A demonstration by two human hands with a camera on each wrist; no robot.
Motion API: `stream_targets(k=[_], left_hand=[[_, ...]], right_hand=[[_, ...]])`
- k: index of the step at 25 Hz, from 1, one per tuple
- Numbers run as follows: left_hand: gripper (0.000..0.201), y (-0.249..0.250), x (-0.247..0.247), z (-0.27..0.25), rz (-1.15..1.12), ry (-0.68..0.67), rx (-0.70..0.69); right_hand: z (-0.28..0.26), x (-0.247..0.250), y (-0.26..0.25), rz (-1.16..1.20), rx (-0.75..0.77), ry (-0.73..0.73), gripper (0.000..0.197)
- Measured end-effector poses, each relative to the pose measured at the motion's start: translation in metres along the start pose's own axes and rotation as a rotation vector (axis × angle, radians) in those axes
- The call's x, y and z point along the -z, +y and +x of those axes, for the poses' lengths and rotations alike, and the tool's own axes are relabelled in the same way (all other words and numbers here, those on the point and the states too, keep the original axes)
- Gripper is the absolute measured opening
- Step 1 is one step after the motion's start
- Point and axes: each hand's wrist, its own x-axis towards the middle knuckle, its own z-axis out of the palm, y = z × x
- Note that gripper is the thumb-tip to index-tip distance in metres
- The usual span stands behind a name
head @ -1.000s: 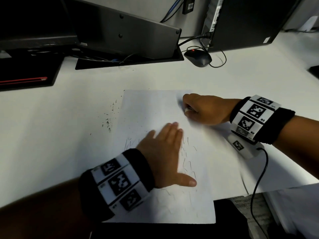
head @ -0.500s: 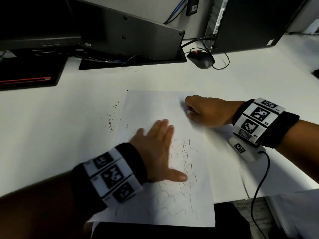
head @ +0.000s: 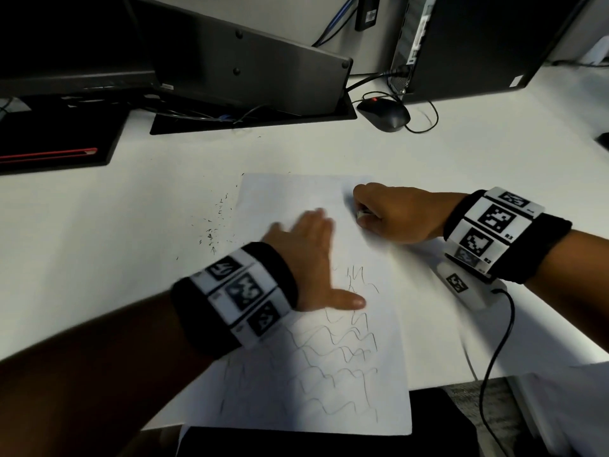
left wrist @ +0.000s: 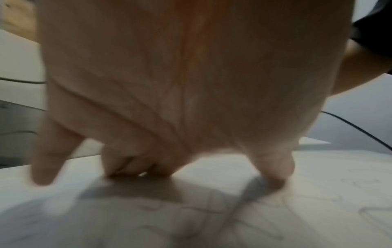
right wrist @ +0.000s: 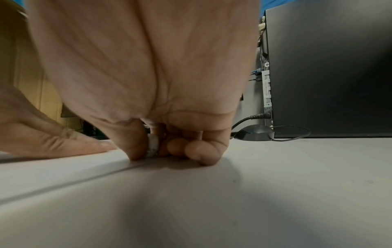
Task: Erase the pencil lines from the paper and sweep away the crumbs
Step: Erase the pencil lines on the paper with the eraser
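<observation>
A white sheet of paper [head: 379,400] lies on the white desk, with wavy pencil lines [head: 333,354] across its near half. My left hand [head: 313,255] lies flat on the sheet with fingers straight and thumb spread; it is blurred. In the left wrist view the left hand [left wrist: 148,164] touches the paper [left wrist: 212,218] with its fingertips. My right hand [head: 382,216] rests at the sheet's far right edge, curled round a small white eraser [head: 361,213]. The right wrist view shows the eraser [right wrist: 153,145] pinched between thumb and fingers, touching the surface. Dark crumbs [head: 214,225] lie scattered left of the sheet.
A black mouse [head: 384,115] with its cable sits behind the paper. A dark computer tower [head: 478,44] stands at the back right, a monitor base [head: 253,120] at the back centre. A black cable [head: 494,351] hangs from my right wrist over the desk's near edge.
My left hand has slid to the left and away across the sheet, uncovering more of the pencil lines. The right hand has stayed at the far right edge with the eraser.
</observation>
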Motion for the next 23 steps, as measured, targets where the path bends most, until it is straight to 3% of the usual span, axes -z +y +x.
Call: stream_targets(k=[2, 4, 5, 7, 9, 10, 12, 16, 18, 21, 23], left_hand=[[0.126, -0.03, -0.001, -0.015, 0.064, -0.109, 0.26], [0.123, -0.048, 0.003, -0.026, 0.138, -0.127, 0.361], [0.123, -0.047, 0.005, -0.024, 0.119, -0.061, 0.312], [0.118, -0.027, 0.006, -0.012, -0.035, 0.034, 0.057], [0.113, 0.002, 0.002, -0.006, -0.104, 0.026, -0.157], [0.114, 0.006, -0.005, -0.006, -0.082, 0.013, -0.177], [0.121, -0.011, -0.018, -0.015, -0.018, -0.029, -0.048], [0.14, -0.071, -0.022, -0.042, 0.065, -0.112, 0.372], [0.138, -0.067, -0.019, -0.041, 0.034, -0.027, 0.302], [0.122, -0.031, -0.026, -0.04, -0.027, -0.041, -0.017], [0.125, -0.037, -0.036, -0.045, -0.028, -0.082, 0.066]], right_hand=[[0.0, -0.001, 0.001, -0.002, -0.005, -0.006, 0.023], [-0.001, -0.001, 0.002, -0.007, -0.01, -0.012, 0.026], [-0.001, 0.001, 0.001, -0.011, -0.01, -0.011, 0.026], [-0.001, 0.002, 0.0, -0.006, -0.003, -0.011, 0.025], [-0.001, 0.001, -0.001, -0.004, -0.004, -0.01, 0.022], [-0.001, 0.001, 0.0, -0.004, -0.007, -0.009, 0.021], [-0.001, 0.001, 0.0, -0.01, -0.015, -0.009, 0.022], [0.0, -0.001, 0.003, 0.002, -0.016, -0.014, 0.026], [0.0, 0.0, 0.002, -0.002, -0.019, -0.012, 0.027], [0.0, 0.0, 0.001, -0.008, -0.024, 0.0, 0.028], [-0.001, -0.001, 0.0, -0.02, -0.032, -0.002, 0.027]])
